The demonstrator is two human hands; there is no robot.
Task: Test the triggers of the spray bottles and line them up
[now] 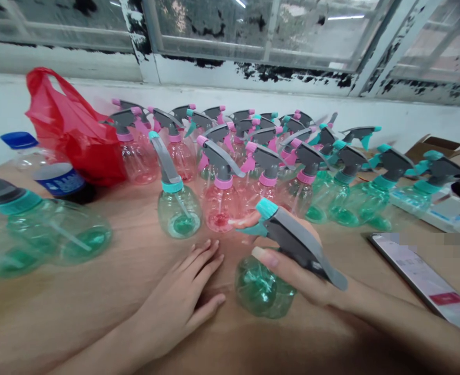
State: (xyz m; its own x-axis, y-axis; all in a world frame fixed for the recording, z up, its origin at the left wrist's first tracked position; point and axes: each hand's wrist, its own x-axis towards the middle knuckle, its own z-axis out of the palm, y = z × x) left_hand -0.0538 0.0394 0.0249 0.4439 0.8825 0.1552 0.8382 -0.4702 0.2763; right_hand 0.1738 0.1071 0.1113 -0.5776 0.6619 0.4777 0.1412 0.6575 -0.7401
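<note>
My right hand is wrapped round the neck of a green spray bottle, just below its grey and turquoise trigger head. The bottle is tilted, its base toward me. My left hand lies flat on the wooden table, fingers stretched forward, left of that bottle and holding nothing. Just beyond my left fingertips stand another green spray bottle with a turquoise collar and a pink spray bottle with a pink collar.
Several more pink and green spray bottles crowd toward the wall. At left are a red plastic bag, a drink bottle with a blue cap and green spray bottles. A phone lies at right, near a cardboard box.
</note>
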